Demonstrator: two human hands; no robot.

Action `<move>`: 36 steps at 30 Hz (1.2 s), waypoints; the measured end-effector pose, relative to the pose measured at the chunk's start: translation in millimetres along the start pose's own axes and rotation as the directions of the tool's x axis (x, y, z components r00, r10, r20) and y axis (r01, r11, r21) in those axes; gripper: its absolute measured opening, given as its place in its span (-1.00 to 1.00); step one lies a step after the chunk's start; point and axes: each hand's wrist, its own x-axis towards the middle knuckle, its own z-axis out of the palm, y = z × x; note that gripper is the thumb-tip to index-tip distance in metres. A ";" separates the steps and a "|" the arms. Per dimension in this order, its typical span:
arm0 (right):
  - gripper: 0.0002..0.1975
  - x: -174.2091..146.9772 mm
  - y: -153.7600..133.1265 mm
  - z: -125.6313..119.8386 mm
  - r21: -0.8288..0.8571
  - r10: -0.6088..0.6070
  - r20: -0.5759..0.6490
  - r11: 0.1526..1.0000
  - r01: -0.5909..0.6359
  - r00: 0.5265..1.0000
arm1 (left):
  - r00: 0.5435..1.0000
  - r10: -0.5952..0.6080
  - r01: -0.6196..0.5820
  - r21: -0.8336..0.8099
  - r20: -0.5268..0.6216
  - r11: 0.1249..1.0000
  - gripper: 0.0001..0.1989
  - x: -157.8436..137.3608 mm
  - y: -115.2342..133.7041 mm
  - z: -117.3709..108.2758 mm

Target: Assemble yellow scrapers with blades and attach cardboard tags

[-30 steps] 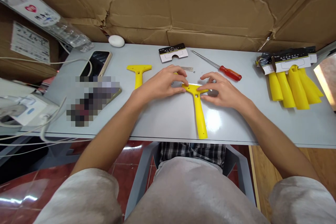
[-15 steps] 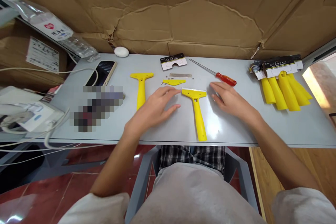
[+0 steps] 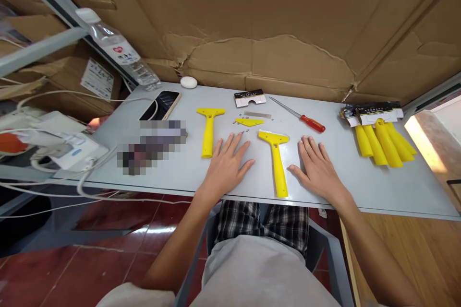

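My left hand [image 3: 228, 165] lies flat on the desk with its fingers spread. A yellow scraper [image 3: 208, 134] without a visible blade lies just left of it. Flat on the desk too is my right hand [image 3: 317, 165], open, right of a second yellow scraper [image 3: 277, 160] with a thin blade edge at its head. Neither hand holds anything. Beyond them lie a yellow clamp plate [image 3: 249, 122], a thin metal blade strip [image 3: 257, 115] and several small screws [image 3: 243, 131]. A screwdriver [image 3: 311, 123] with a red handle rests farther back on the right.
A black-and-white card [image 3: 249, 98] lies at the back. Several yellow handles [image 3: 387, 146] with cards are bunched at the right. Left are a phone [image 3: 162, 105], a white oval object [image 3: 188, 82], a plastic bottle [image 3: 118, 50], cables and a power strip [image 3: 74, 146]. Cardboard [image 3: 288, 9] walls the back.
Both hands have moved from beside the bladed scraper's head to lie flat on the desk, fingers spread. The camera view has shifted, and the scrapers look unmoved on the desk.
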 end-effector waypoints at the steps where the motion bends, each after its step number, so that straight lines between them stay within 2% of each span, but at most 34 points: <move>1: -0.07 -0.2 0.3 1.3 -0.003 0.001 -0.005 1.000 -0.001 1.000 | 1.000 -0.006 0.007 0.022 -0.001 1.000 -0.39 -0.4 0.2 0.5; 7: -0.08 -0.2 1.8 4.7 0.005 -0.006 -0.035 1.000 0.006 0.999 | 1.000 -0.011 0.012 0.074 -0.013 0.997 -0.37 -0.8 -1.1 4.4; 36: -0.09 1.6 5.2 3.0 -0.017 -0.010 -0.006 1.000 0.009 1.000 | 0.999 -0.013 0.013 0.015 -0.043 1.000 -0.39 -0.8 -2.1 5.9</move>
